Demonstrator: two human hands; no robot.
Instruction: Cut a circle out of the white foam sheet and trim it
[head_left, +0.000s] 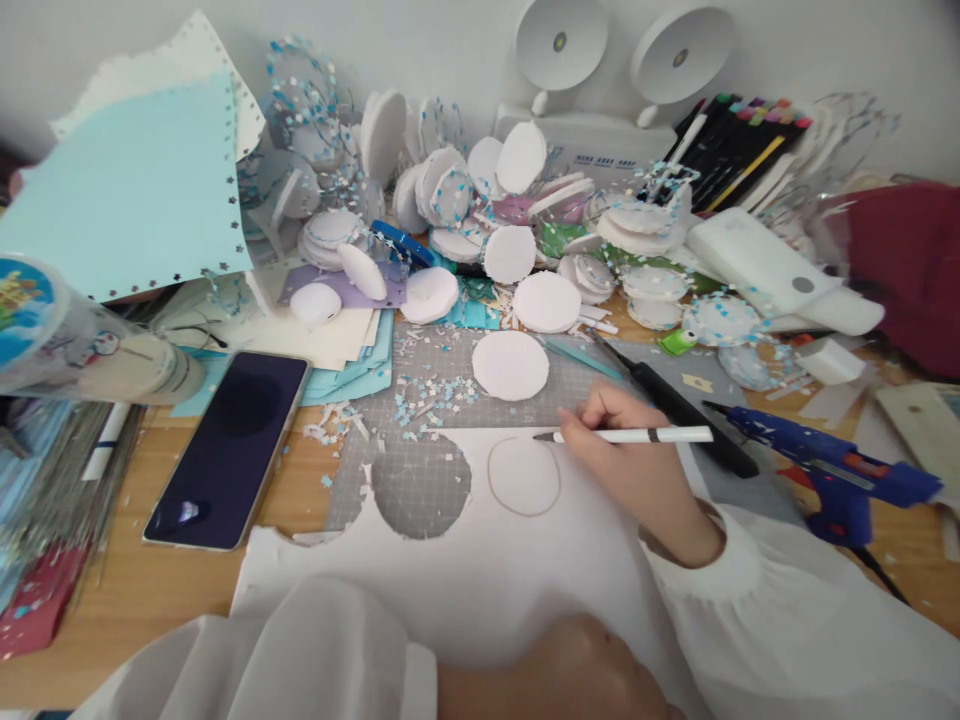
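My right hand (626,455) pinches a white marker (660,435), its dark tip at the upper right of a drawn circle (525,478) on a white sheet (480,590). Left of that circle, a round hole in the sheet shows the grey cutting mat (424,490). Across the sheet's near part lies my left hand (574,675), blurred at the bottom edge, its fingers too hidden to read. A white disc (511,366) rests on the mat just above the sheet.
At the left are a phone (226,450), coloured papers (349,360) and a lidded cup (82,330). White discs pile up behind the mat. A blue glue gun (832,460) and a black-handled tool (682,415) lie at the right. Paper scraps are scattered over the mat.
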